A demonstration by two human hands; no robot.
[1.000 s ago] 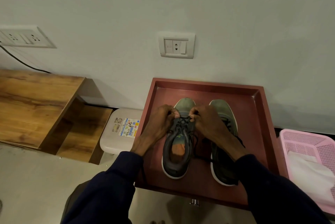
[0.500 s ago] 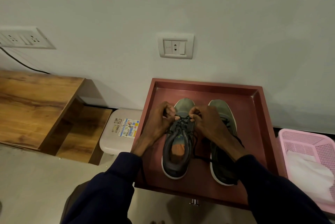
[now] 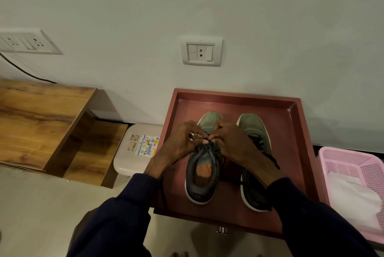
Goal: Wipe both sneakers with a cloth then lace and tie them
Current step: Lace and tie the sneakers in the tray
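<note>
Both hands are right over the left sneaker, which sits toe to the wall inside the red-brown tray, and the left hand and right hand meet fingertip to fingertip above its tongue. Each grip is clenched, fingers curled in and pinching the dark lace just where it crosses the front of the shoe's opening, though the exact strand under each finger is too small to make out. The orange insole shows through the open collar. Just beside it stands the right sneaker, also toe to the wall, its heel end hidden under the right forearm, with a loose black lace end trailing off its outer side. Off to the right, a pink basket holds a white cloth. Left of the tray there's a pale stool with stickers on top, then a wooden shelf, and a wall socket above the tray
</note>
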